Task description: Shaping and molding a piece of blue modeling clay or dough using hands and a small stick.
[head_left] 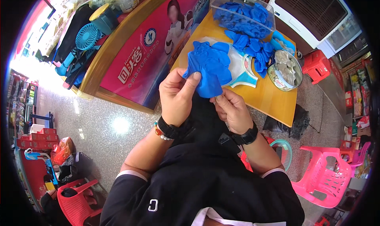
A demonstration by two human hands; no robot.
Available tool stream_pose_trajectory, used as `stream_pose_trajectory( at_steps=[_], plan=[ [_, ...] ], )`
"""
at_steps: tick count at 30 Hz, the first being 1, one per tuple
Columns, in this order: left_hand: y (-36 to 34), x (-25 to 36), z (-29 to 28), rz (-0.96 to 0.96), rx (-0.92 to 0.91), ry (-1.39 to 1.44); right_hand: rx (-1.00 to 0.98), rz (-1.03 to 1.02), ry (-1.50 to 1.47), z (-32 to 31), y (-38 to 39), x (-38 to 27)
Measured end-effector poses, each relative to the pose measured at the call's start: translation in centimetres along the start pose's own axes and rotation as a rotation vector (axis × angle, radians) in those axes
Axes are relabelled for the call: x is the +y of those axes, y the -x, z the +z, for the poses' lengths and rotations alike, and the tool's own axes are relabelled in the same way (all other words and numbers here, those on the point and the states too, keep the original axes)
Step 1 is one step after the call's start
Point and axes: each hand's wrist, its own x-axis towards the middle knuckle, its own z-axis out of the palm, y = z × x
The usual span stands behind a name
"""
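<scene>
A bright blue cloth flower [208,64] with layered petals is held up between my two hands, over the near left part of the wooden table [273,101]. My left hand [178,97] pinches its lower left edge between thumb and fingers. Lower right, my right hand [233,110] is closed on the bottom edge, with its fingertips partly hidden. Behind the flower lies a white and teal item [246,72], partly covered. Loose blue cloth petals [253,48] are heaped farther back on the table.
A clear plastic bin [273,17] of blue pieces stands at the table's far end. On the right are a round tin [283,85] with greyish pieces and a small blue dish [291,48]. A counter [134,64] borders the left; a pink chair [324,174] stands right.
</scene>
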Motion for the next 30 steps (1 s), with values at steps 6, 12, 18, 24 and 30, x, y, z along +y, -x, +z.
stream_pose_trajectory(
  at_steps=[6,12,18,24,30],
  plan=[
    [-0.1,0.7,-0.1,-0.056,0.066,0.028,-0.008,-0.065,0.086,-0.3,0.0,0.1],
    [-0.3,0.6,-0.2,-0.046,-0.058,0.032,0.014,-0.035,0.068,0.0,-0.1,-0.4],
    [-1.0,1.8,-0.3,-0.05,0.054,0.088,0.049,-0.168,0.303,0.1,0.2,-0.2],
    [-1.0,2.4,-0.5,-0.042,0.062,0.134,0.111,-0.241,0.362,0.5,0.5,0.1],
    [-0.6,3.0,0.1,-0.053,0.053,0.233,-0.036,-0.133,0.139,0.3,1.0,0.5]
  ],
)
